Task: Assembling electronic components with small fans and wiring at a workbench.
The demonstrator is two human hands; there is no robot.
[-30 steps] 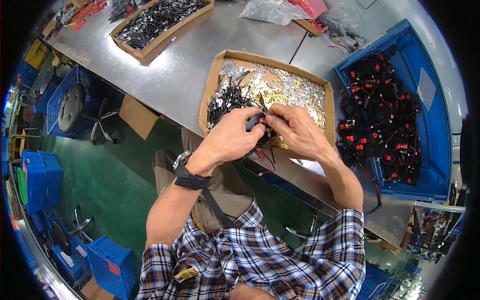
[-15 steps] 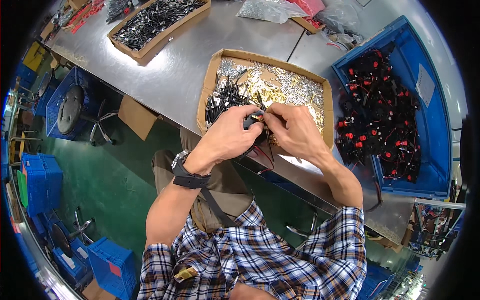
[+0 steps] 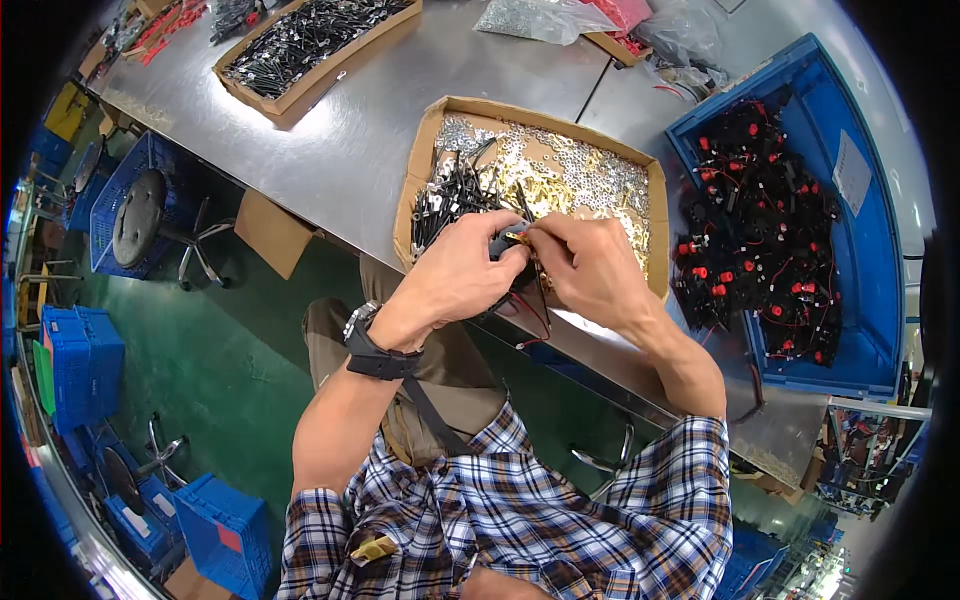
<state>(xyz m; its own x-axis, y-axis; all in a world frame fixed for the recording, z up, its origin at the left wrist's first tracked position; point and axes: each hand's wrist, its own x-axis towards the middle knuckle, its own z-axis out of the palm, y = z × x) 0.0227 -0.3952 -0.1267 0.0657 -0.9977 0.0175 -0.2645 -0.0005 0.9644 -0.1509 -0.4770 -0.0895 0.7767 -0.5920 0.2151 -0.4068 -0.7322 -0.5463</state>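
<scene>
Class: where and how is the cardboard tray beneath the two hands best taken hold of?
Grip the cardboard tray by its left and right walls, probably best from both sides: they stand raised around loose black cables and small silver pieces, while the left hand and right hand partly cover the near wall.

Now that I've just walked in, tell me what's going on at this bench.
A person in a plaid shirt grips a small dark part in the left hand, with the right hand up against it. Both are over a cardboard tray of black leads and small metal pieces. A blue bin stands to the right.
</scene>
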